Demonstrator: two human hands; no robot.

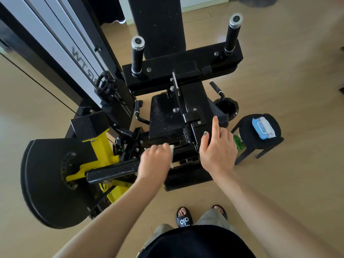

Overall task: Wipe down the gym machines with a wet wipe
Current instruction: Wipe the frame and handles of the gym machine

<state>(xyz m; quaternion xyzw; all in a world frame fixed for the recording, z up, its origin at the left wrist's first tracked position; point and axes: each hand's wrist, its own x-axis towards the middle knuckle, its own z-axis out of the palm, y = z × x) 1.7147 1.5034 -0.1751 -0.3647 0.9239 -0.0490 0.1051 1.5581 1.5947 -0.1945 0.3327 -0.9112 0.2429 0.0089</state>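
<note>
Seen from a head-worn camera, looking steeply down and forward, close above the gym machine and wooden floor.

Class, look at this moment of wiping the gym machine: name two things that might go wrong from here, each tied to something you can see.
1. The left hand works the wet wipe among black brackets and bolts below the seat; fingers or wipe might snag there.
2. The right hand rests on the seat's edge beside a hinged bracket; if that part shifts, fingers could be pinched.
</note>
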